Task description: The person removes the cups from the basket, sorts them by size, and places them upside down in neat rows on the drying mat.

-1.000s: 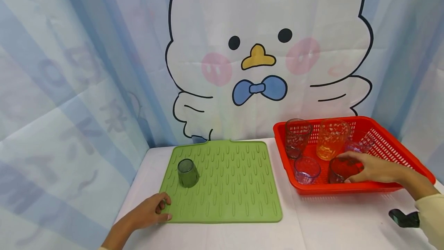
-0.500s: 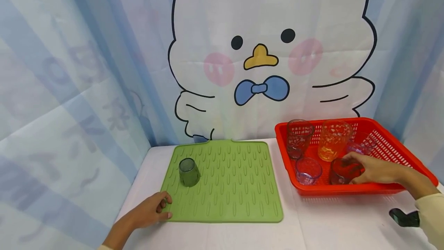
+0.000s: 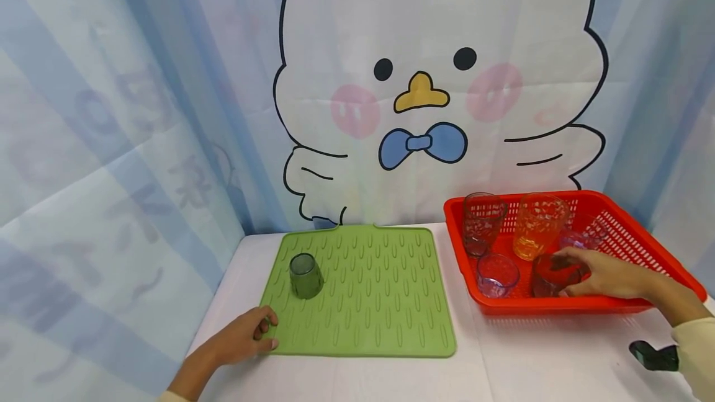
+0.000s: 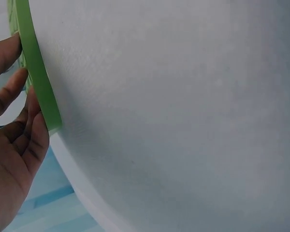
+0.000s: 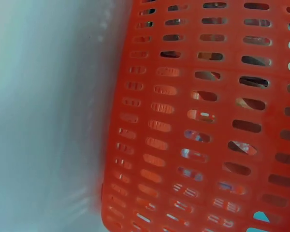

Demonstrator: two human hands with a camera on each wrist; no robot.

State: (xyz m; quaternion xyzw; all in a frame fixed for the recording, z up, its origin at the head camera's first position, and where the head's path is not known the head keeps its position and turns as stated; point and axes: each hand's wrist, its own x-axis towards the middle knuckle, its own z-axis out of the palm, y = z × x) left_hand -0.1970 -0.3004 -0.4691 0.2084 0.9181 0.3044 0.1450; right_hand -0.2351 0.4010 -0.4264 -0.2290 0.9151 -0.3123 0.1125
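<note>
My left hand rests at the front left corner of a green ridged mat, its fingertips against the mat's edge; the left wrist view shows the fingers beside that edge. A dark grey glass stands upside down on the mat's left part. My right hand reaches into a red perforated basket and grips a dark glass near its rim. In the right wrist view, the basket wall hides the hand and most of the glassware.
Beside the gripped glass sits a purple-tinted glass. Behind are a tall dark glass, an orange glass and another purple one. A small black object lies near my right sleeve. A printed curtain hangs behind the table.
Both hands keep almost the same places, the right at the dark glass and the left at the mat corner. The whole scene shifts slightly right in the head view.
</note>
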